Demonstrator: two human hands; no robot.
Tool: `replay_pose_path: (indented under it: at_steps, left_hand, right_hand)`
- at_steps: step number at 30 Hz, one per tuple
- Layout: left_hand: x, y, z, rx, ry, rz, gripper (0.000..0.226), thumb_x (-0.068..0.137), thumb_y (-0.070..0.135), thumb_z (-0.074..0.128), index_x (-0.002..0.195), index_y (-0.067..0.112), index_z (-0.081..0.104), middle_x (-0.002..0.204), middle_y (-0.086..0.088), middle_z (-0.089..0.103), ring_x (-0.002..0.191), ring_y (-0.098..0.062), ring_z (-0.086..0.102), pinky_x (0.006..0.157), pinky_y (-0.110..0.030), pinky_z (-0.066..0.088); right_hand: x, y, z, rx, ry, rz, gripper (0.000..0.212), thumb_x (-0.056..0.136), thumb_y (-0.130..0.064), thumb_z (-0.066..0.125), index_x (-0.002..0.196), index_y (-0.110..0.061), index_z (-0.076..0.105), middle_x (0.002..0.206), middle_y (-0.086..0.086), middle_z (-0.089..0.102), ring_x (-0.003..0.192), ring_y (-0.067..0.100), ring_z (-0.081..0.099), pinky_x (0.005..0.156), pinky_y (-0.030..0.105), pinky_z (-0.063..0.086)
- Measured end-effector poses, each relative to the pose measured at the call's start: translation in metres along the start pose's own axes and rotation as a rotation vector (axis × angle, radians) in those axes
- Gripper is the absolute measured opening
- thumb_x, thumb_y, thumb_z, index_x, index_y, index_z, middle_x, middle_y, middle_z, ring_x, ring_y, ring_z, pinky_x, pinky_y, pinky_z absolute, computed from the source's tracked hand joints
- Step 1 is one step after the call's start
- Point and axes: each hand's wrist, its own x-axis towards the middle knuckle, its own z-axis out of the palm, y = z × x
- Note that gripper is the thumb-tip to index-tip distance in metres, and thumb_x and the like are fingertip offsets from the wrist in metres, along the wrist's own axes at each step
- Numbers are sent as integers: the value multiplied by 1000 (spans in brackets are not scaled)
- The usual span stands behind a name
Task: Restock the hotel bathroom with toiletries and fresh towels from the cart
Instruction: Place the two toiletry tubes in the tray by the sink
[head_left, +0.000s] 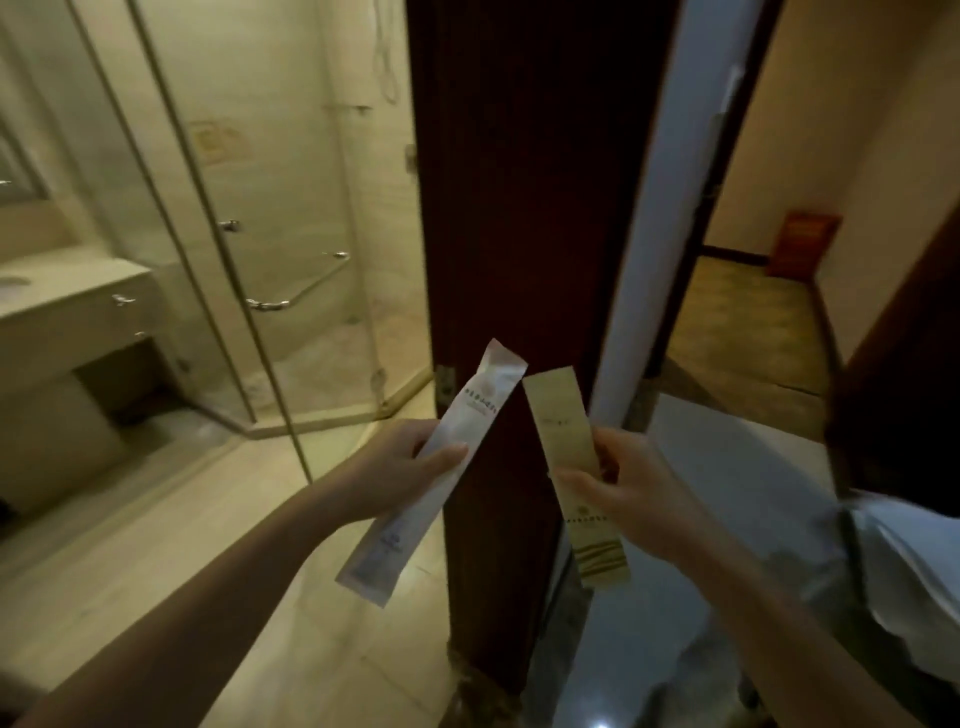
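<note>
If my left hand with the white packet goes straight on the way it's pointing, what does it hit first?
Probably the dark wooden door, which stands just ahead. The white packet that the left hand grips would likely touch it before the hand does, though depth is unclear.

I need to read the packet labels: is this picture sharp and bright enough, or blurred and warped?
Head view: dim, yellowish, soft; print on the white packet in the left hand and the gold packet in the right hand is unreadable; the wide lens bows the shower glass; glare spots the floor.
</note>
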Motion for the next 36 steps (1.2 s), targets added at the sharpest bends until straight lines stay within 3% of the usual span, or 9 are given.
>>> replay_pose_path:
  at_steps: [3,7,11,16,19,22,28,32,36]
  left_hand:
    - [-8,-28,-23,-1,81,-94,16,91,33,52,83,20,58,68,3,54,59,-7,49,59,-26,38]
    - [-13,-65,-63,-206,77,-156,16,91,22,52,87,9,61,78,-9,59,68,-12,57,61,-26,45]
    - [-9,-115,-110,-187,133,-191,28,91,23,50,97,-1,61,94,-23,62,83,-32,61,70,-37,52]
    - [5,-183,-167,-131,140,-295,20,93,23,49,102,9,60,99,-12,61,89,-23,60,77,-33,51]
    - [13,-214,-201,-146,190,-326,9,94,19,48,90,20,56,90,1,57,80,-10,56,67,-21,46]
    - [19,-237,-231,-201,268,-334,12,94,14,46,87,21,54,86,5,54,77,-5,53,62,-14,41]
    - [24,-295,-287,-331,400,-406,12,95,22,45,92,31,52,97,6,56,85,-7,58,61,-14,47]
    - [32,-335,-324,-425,517,-512,15,95,26,44,107,22,51,101,3,56,89,-11,58,63,-19,48]
    - [52,-379,-365,-452,648,-572,10,95,27,45,98,26,54,99,0,58,89,-15,59,64,-24,50]
  right_hand:
    - [33,-12,34,22,-95,-63,19,88,-14,59,100,-29,56,92,-11,63,84,-1,64,63,14,50]
    - [83,-27,80,47,-185,-92,31,88,-17,61,118,-24,56,99,-16,61,93,2,62,70,19,52]
    - [141,-42,126,48,-246,-135,18,87,-18,62,98,-33,60,93,-3,68,86,12,65,70,28,55]
    - [214,-62,183,75,-270,-133,17,86,-14,64,98,-24,64,92,4,69,86,24,64,74,41,56]
    - [253,-75,215,104,-288,-153,20,85,-12,64,103,-22,64,93,7,68,86,25,64,70,35,56]
    - [288,-86,244,138,-308,-167,21,85,-11,64,104,-18,63,93,8,67,85,23,64,66,25,52]
    - [359,-105,299,228,-370,-150,19,84,-8,63,99,-20,60,90,1,66,83,16,65,66,20,53]
    - [417,-115,342,269,-419,-142,20,85,-11,63,102,-19,58,92,-2,65,83,11,64,63,19,52]
    - [490,-117,388,315,-495,-153,24,85,-12,64,107,-19,59,92,-4,66,81,7,66,58,15,52]
